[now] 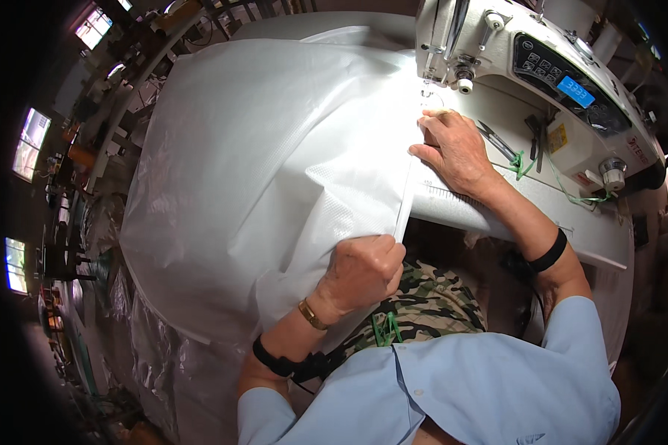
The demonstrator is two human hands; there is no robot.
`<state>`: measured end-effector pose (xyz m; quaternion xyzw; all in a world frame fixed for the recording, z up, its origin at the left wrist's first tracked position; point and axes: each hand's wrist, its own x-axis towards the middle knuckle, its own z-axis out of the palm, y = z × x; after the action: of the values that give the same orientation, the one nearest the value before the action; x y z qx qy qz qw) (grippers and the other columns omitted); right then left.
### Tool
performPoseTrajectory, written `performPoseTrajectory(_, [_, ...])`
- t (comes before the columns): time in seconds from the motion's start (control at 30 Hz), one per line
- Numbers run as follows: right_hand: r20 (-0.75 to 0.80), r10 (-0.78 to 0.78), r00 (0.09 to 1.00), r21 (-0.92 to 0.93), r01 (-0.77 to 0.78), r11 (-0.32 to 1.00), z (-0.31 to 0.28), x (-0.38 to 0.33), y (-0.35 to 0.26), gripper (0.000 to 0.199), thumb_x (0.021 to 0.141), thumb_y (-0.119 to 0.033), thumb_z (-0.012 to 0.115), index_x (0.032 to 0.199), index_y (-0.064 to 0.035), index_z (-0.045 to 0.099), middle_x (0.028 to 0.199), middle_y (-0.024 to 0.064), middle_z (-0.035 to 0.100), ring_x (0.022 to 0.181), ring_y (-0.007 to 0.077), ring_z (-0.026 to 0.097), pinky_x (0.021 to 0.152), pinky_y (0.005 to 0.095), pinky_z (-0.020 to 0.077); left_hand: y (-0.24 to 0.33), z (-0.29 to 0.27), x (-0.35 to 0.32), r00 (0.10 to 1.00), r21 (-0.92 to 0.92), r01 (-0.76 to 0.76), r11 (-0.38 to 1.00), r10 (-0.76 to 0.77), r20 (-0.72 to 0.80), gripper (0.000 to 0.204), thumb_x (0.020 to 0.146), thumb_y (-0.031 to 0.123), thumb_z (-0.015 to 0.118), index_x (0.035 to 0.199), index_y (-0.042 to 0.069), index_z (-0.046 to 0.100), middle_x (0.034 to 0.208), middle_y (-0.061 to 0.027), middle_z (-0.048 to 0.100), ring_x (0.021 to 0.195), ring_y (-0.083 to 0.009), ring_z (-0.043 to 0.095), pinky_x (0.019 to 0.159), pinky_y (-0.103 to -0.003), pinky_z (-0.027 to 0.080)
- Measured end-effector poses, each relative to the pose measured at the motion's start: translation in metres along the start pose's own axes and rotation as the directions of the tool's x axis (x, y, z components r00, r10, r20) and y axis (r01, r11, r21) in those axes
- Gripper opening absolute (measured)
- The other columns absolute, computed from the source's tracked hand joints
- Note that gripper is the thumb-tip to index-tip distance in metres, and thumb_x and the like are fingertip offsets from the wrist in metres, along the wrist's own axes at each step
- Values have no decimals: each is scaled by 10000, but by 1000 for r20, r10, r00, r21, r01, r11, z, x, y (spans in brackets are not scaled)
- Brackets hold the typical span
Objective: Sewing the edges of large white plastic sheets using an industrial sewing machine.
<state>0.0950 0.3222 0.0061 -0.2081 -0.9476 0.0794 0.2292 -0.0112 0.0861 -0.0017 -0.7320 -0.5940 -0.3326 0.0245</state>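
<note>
A large sheet of thin white fabric (223, 148) spreads over the table and hangs off its near left side. My left hand (364, 273) is closed in a fist on the fabric's right edge, near my lap. Farther up the same edge, my right hand (456, 148) presses the folded hem with bent fingers, just in front of the needle area. The sewing machine (490, 37) stands over the far end of that edge. Its presser foot (427, 94) is small and bright with glare, so I cannot tell whether it touches the cloth.
Right of my right hand, snips (501, 141) with green cord and a dark slim tool (534, 135) lie on the machine bed. A ruler scale (453, 194) runs along its front edge. Clear plastic sheeting (156, 363) hangs at the left. Windows and cluttered shelves line the far left.
</note>
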Motion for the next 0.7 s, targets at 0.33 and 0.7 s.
performPoseTrajectory(0.33, [-22,-59,998,79,60,995,-3,0,2,486,897,-424,687,1157,-15,637,1183,186,645,1100,323,563,998,452,391,-39,5,74,996,85,-35,996,27,85,166,749,59,652,649,45,521,621,-116,560,552,-309,615,535,-415,498])
performPoseTrajectory(0.7, [-122,-11,992,146,29,989,3,2,13,258,929,-132,605,1149,-3,647,1123,157,642,1070,318,578,959,427,421,-83,30,152,976,278,44,959,-101,192,121,791,113,619,771,15,687,652,-187,657,641,-343,677,687,-471,546])
